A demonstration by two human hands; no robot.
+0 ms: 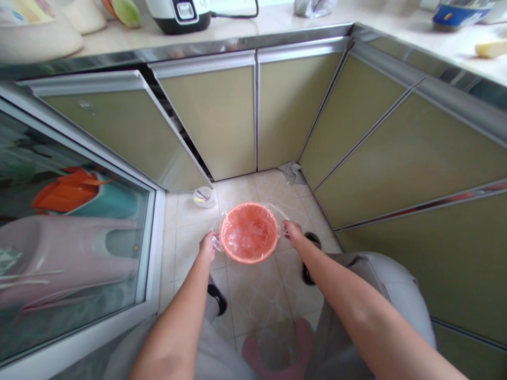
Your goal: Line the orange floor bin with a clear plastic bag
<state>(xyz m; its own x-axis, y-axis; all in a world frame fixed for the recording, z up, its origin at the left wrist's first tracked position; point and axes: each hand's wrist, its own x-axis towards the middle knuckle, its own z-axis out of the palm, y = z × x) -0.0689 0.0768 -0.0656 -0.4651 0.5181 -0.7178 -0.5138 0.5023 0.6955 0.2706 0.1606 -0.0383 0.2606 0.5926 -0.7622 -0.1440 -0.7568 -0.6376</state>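
Round-mouthed, with no long axis, the orange bin [249,260] lies between the hands, over the tiled floor [253,295]; left hand [207,246] and right hand [292,232] — about equally near — pinch the clear plastic bag [250,231] beside its rim.

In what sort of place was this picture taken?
Most likely a home kitchen: cupboards line the corner beneath a countertop, and what looks like a rice cooker stands on top.
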